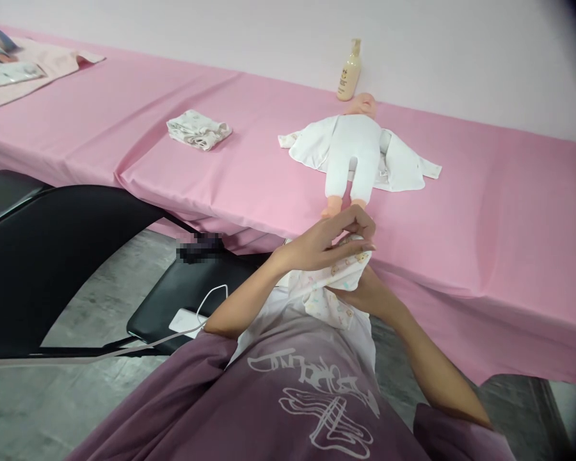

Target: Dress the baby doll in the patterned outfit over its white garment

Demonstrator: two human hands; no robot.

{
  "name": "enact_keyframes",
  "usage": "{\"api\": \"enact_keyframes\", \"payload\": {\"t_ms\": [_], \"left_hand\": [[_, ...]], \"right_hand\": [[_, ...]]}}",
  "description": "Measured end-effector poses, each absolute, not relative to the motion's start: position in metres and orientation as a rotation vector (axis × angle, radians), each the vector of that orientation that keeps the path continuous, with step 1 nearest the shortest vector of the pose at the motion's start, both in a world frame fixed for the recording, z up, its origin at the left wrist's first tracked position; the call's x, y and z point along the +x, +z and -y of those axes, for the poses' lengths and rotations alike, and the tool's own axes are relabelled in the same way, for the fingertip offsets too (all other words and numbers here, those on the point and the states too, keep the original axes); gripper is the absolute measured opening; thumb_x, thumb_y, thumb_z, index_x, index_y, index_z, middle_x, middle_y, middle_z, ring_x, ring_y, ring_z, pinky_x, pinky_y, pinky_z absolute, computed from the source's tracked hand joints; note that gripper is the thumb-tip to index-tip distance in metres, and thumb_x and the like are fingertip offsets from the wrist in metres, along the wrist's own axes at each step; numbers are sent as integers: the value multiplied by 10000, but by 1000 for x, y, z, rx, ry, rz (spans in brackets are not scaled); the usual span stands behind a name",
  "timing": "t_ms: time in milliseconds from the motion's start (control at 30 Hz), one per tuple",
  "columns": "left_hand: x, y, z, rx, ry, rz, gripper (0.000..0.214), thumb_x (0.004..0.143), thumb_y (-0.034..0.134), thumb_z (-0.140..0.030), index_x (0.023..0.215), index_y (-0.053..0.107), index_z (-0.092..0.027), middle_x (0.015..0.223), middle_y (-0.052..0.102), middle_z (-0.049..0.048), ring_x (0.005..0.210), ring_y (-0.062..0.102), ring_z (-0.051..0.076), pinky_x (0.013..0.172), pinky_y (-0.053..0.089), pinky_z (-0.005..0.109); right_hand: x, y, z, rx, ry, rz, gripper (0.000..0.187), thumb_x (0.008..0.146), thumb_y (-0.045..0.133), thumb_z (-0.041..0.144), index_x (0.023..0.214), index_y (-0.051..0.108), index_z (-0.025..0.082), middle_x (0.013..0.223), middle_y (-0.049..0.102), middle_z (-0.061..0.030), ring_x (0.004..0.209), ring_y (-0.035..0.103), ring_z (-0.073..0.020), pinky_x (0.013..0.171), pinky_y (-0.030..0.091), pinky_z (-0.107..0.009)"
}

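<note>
Close to my body, a white baby garment (pixel 333 307) with small coloured prints hangs in folds. My left hand (pixel 338 240) pinches its upper edge, with the fingers bent over the cloth. Lower down, my right hand (pixel 365 296) grips the same garment from behind; the cloth hides most of its fingers. Just past my hands, a baby doll (pixel 352 150) lies on its back on the pink-covered table (pixel 249 186), feet toward me. Under the doll a white baby jacket (pixel 406 166) is spread, its sleeves out to both sides.
A pump bottle (pixel 349 73) stands by the wall near the doll's head. Folded printed cloth (pixel 199 130) lies left of the doll. At far left is a pale pink towel (pixel 60 61) with things on it. Black chairs (pixel 77 250) stand left, one holding a white power bank (pixel 187 322) with a cable.
</note>
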State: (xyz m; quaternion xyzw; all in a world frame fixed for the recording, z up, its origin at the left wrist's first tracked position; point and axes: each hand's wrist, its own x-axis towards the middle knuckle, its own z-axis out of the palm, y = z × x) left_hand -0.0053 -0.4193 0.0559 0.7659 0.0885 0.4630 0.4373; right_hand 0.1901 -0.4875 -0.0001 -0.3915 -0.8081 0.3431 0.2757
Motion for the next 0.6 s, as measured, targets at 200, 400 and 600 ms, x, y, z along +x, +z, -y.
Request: {"api": "enact_keyframes", "payload": {"t_ms": [200, 400, 600], "left_hand": [[-8, 53, 416, 1856, 1147, -260, 282, 1176, 697, -478, 1155, 599, -215, 1059, 651, 65, 862, 624, 150, 739, 485, 307], [-6, 53, 418, 1864, 1096, -276, 306, 1157, 709, -527, 1183, 649, -228, 970, 649, 41, 786, 595, 159, 722, 487, 318], [-36, 49, 414, 2064, 1074, -528, 502, 903, 969, -606, 1099, 732, -209, 1086, 733, 97, 995, 673, 253, 893, 542, 373]], "right_hand": [[192, 4, 497, -1104, 914, 2256, 535, 988, 865, 587, 1417, 772, 282, 1572, 704, -125, 1515, 635, -404, 1287, 554, -628], [183, -6, 499, -1184, 1060, 2049, 581, 984, 879, 544, 1485, 742, 285, 1624, 661, -132, 1537, 614, -391, 1250, 594, -604], [202, 19, 505, -1120, 1179, 1900, 418, 1029, 833, 515, 1324, 774, 224, 1226, 822, -94, 1109, 803, -293, 995, 696, -439]]}}
